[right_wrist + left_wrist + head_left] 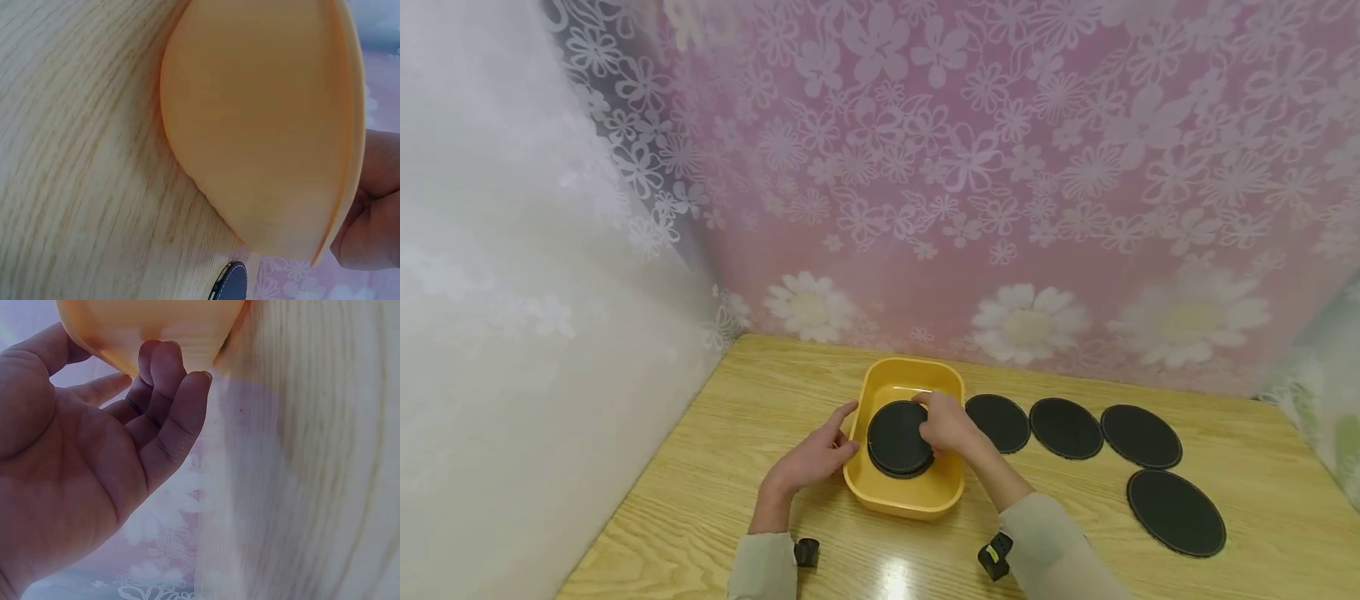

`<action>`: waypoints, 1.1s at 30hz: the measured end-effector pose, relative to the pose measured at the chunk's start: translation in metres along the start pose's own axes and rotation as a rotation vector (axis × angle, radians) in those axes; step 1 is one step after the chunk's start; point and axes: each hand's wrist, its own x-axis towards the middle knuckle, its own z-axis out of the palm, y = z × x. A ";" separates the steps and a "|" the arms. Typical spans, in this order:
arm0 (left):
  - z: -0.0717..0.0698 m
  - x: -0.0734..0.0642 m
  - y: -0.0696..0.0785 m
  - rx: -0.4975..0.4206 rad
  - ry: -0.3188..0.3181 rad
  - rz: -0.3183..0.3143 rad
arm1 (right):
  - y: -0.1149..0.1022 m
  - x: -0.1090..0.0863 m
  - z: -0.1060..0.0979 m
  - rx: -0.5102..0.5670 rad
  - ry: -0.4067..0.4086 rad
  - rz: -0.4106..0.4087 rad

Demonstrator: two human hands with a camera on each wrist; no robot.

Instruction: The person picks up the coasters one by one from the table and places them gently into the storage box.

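Note:
A yellow plastic tub [910, 504] stands on the wooden table, with black round coasters [897, 437] stacked inside it. My right hand [946, 423] reaches over the tub's right side and grips the right edge of the top coaster with curled fingers. In the right wrist view the tub's wall [262, 125] hides most of that hand. My left hand [812, 458] is at the tub's left side, thumb and forefinger by the rim. In the left wrist view its fingers [181, 412] bend loosely against the outer wall.
Several more black coasters lie flat to the right of the tub: a row runs along the back, starting with one coaster [997, 423] close beside the tub, and another coaster [1176, 512] lies nearer the front. A flowered curtain [925, 208] hangs behind the table.

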 end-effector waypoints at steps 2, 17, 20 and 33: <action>-0.002 -0.001 0.000 0.009 0.010 -0.003 | -0.003 0.001 0.001 -0.024 0.002 -0.019; -0.003 -0.002 0.002 0.024 -0.015 -0.009 | -0.008 0.000 0.008 -0.265 -0.014 -0.073; -0.002 0.000 0.003 0.018 -0.020 -0.010 | -0.007 -0.001 0.006 -0.261 -0.011 -0.064; 0.000 0.002 -0.001 0.012 -0.028 0.004 | -0.002 -0.001 0.012 -0.299 0.025 -0.046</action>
